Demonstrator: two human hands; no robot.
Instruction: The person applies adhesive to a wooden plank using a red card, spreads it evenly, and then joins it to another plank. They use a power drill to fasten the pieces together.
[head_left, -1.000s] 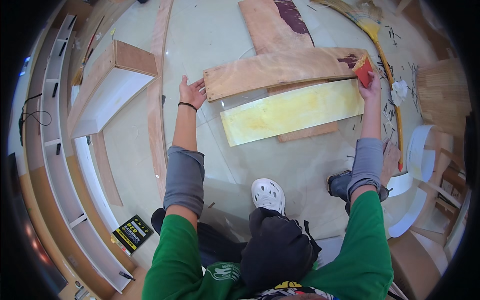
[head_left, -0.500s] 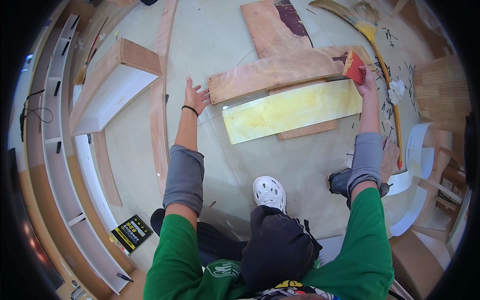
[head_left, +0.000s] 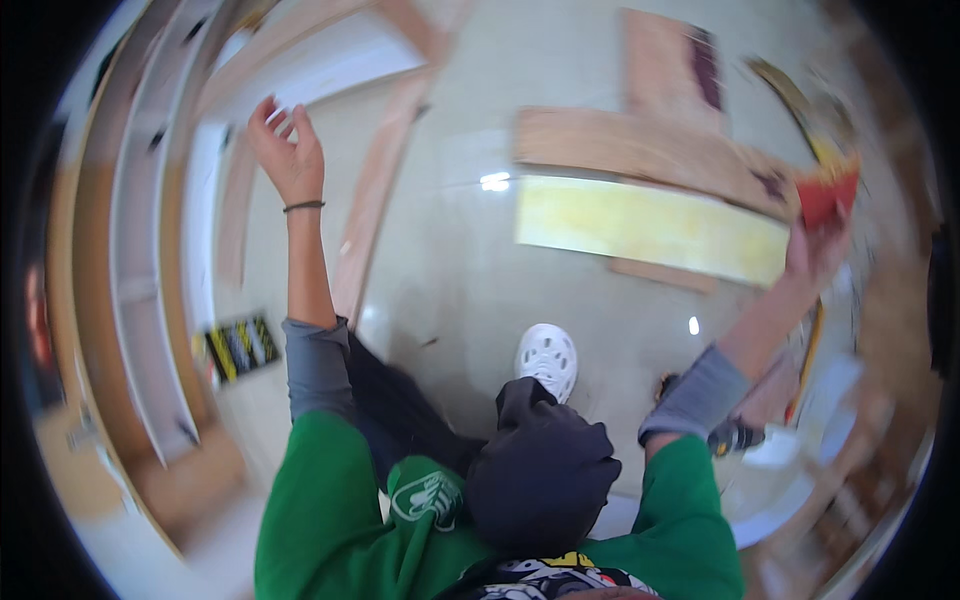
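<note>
My right hand [head_left: 822, 245] grips a red spreader [head_left: 826, 196], a flat wedge-shaped piece with a yellowish crust along its upper edge. It is held over the right end of a long wooden board [head_left: 640, 145]. Just below that board lies a strip coated in pale yellow [head_left: 650, 226], with another piece of wood showing beneath it. My left hand [head_left: 290, 155] is raised in the air at the left, fingers apart and holding nothing. Nearest to it are a long thin wood strip [head_left: 378, 190] and a wooden box with a white inside [head_left: 350, 62].
A wide board with a dark patch [head_left: 668, 70] lies at the far side. A broom [head_left: 800, 100] rests at the right. To the left stand a long white shelf unit [head_left: 138, 240] and a black-and-yellow can [head_left: 242, 347]. Blurred curved offcuts lie at the lower right.
The view has turned, and the picture is blurred. My left hand has swung left, away from the board's end. My right hand still holds the red spreader near the right end.
</note>
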